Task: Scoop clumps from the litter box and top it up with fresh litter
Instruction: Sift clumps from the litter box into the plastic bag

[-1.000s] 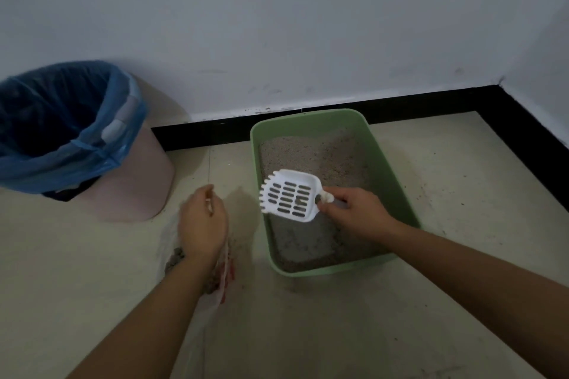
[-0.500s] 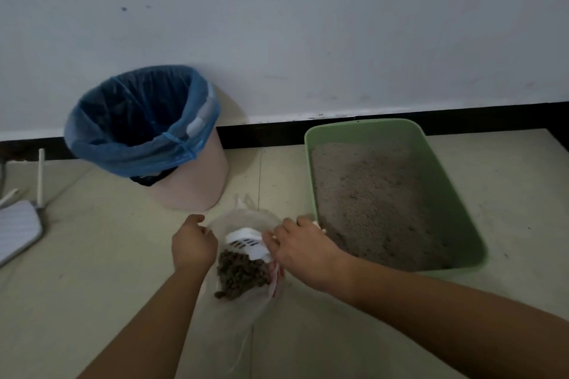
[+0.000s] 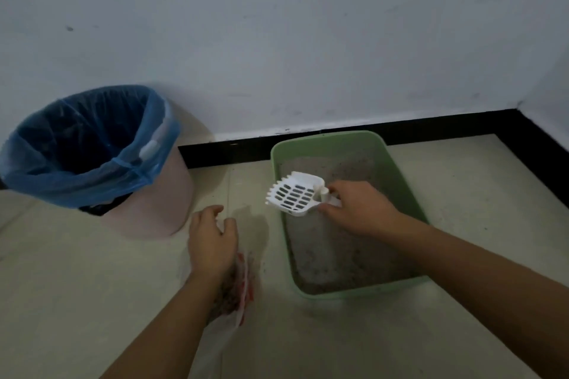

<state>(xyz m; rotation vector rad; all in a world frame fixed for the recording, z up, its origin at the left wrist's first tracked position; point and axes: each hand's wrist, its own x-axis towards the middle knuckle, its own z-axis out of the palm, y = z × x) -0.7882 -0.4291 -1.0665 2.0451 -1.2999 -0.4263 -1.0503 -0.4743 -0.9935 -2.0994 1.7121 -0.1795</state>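
A green litter box (image 3: 403, 181) holding grey litter (image 3: 326, 255) stands on the floor by the wall. My right hand (image 3: 357, 209) grips the handle of a white slotted scoop (image 3: 292, 194), held empty over the box's near-left side. Left of the box, my left hand (image 3: 212, 240) holds the mouth of a thin clear plastic bag (image 3: 237, 295) with red print. Brown clumps (image 3: 229, 298) show through the bag just below my wrist. Much of the bag lies under my forearm.
A pink waste bin (image 3: 154, 212) lined with a blue bag (image 3: 92, 144) stands at the left against the white wall. A black skirting board (image 3: 369, 132) runs along the wall and turns at the right corner. The floor is pale tile.
The scoop has come out of the plastic bag, where it tipped out clumps, and is back over the litter box, empty. My left hand still holds the bag.
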